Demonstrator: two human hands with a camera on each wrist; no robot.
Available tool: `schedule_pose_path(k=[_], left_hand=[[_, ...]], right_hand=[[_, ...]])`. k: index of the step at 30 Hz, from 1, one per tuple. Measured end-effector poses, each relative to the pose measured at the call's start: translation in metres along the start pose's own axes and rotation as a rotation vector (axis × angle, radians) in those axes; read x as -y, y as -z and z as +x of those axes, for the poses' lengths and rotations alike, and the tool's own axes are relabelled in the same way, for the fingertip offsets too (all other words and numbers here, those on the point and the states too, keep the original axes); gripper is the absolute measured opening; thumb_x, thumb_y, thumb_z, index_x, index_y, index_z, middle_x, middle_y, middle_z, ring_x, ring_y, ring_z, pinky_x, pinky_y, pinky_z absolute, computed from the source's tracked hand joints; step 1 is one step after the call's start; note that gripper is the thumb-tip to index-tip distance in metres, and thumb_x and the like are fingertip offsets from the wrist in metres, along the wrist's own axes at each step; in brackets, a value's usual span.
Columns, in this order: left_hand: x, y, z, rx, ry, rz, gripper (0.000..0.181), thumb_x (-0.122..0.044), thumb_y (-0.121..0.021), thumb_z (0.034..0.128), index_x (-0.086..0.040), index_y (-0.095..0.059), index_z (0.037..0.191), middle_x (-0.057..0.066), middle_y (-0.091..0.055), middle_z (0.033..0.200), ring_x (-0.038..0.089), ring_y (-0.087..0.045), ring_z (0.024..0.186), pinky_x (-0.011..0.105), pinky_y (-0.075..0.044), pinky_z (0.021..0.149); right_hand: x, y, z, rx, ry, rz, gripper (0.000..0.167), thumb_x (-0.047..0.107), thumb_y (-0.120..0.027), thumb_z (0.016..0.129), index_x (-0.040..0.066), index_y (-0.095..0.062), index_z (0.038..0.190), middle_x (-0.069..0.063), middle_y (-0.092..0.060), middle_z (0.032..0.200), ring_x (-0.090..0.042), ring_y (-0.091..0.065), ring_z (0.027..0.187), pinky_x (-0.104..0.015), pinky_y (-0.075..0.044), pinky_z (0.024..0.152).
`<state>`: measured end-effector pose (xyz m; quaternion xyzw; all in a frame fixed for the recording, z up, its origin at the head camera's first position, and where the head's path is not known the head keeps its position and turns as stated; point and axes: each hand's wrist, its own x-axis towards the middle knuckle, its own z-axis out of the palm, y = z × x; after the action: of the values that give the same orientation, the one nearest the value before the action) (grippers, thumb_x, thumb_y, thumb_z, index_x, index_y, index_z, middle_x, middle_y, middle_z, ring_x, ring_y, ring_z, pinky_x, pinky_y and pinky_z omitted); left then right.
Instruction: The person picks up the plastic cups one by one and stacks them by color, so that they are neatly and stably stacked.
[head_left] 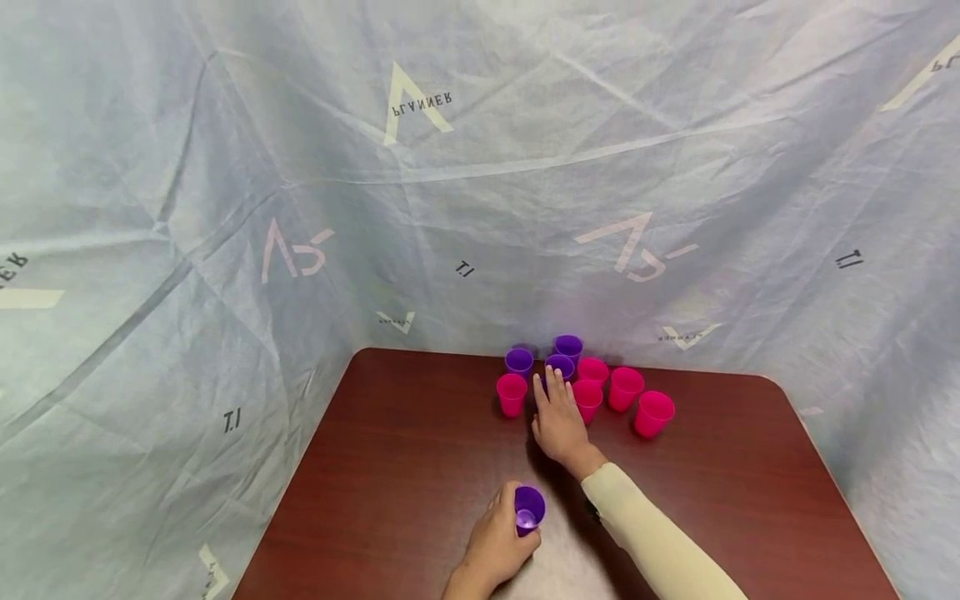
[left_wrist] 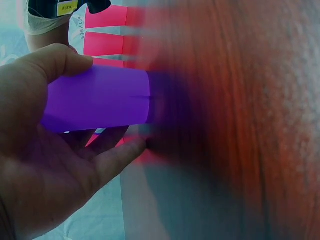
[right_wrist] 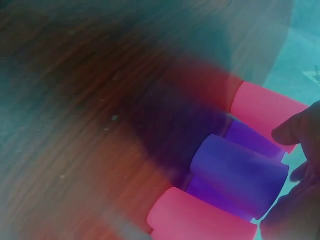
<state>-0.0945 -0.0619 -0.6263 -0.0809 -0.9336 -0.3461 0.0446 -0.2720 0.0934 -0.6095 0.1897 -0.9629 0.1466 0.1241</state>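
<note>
My left hand [head_left: 495, 533] grips a purple cup [head_left: 529, 510] near the front of the table, its mouth facing up. In the left wrist view the thumb lies on one side of the purple cup [left_wrist: 100, 97] and the fingers pass behind it; its base is at or just above the tabletop. Farther back, my right hand [head_left: 561, 423] reaches over the cup group with fingers extended and spread, the fingertips by a purple cup [head_left: 558, 364]. The right wrist view shows a purple cup [right_wrist: 240, 172] close to that hand, and the thumb beside a pink cup [right_wrist: 265, 112].
Behind stand two more purple cups, one left [head_left: 519, 362] and one at the back [head_left: 568, 347]. Several pink cups surround them, including a left one [head_left: 512, 395] and a right one [head_left: 654, 414]. A printed grey cloth [head_left: 465, 208] hangs behind the brown table [head_left: 390, 467].
</note>
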Motion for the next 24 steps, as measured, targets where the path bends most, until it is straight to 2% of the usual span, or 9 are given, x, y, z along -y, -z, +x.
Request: schedule_pose_path(k=[5, 8, 17, 24], left_hand=[[-0.001, -0.001, -0.001, -0.006, -0.009, -0.005, 0.063, -0.024, -0.081, 0.0766, -0.016, -0.052, 0.132, -0.001, -0.067, 0.121, 0.018, -0.069, 0.107, 0.034, -0.057, 0.082], [-0.001, -0.002, -0.001, -0.008, -0.016, -0.006, 0.063, -0.024, -0.081, 0.0765, -0.017, -0.052, 0.132, -0.001, -0.067, 0.121, 0.018, -0.069, 0.107, 0.033, -0.057, 0.081], [-0.001, 0.002, 0.000, -0.020, -0.012, -0.003, 0.064, -0.024, -0.081, 0.0751, -0.017, -0.052, 0.132, 0.000, -0.067, 0.120, 0.019, -0.069, 0.107, 0.033, -0.056, 0.080], [-0.001, 0.002, -0.001, -0.012, -0.005, -0.008, 0.063, -0.023, -0.082, 0.0744, -0.017, -0.053, 0.131, -0.001, -0.067, 0.120, 0.019, -0.068, 0.109, 0.034, -0.056, 0.081]], right_hand=[[-0.001, -0.005, 0.001, -0.020, -0.007, 0.001, 0.078, 0.010, -0.072, 0.092, -0.002, -0.037, 0.160, -0.030, -0.025, 0.171, -0.049, -0.025, 0.160, -0.062, -0.026, 0.129], [-0.001, -0.007, -0.002, -0.004, -0.006, -0.012, 0.077, 0.009, -0.069, 0.093, -0.003, -0.035, 0.161, -0.029, -0.024, 0.172, -0.048, -0.024, 0.160, -0.062, -0.025, 0.130], [0.004, -0.007, -0.007, 0.037, 0.015, -0.091, 0.066, 0.002, -0.047, 0.100, 0.002, -0.030, 0.165, -0.025, -0.022, 0.174, -0.043, -0.020, 0.163, -0.058, -0.022, 0.133], [0.007, -0.011, -0.014, 0.027, 0.044, -0.100, 0.063, -0.006, -0.041, 0.100, 0.002, -0.036, 0.162, -0.025, -0.026, 0.173, -0.043, -0.024, 0.162, -0.058, -0.024, 0.132]])
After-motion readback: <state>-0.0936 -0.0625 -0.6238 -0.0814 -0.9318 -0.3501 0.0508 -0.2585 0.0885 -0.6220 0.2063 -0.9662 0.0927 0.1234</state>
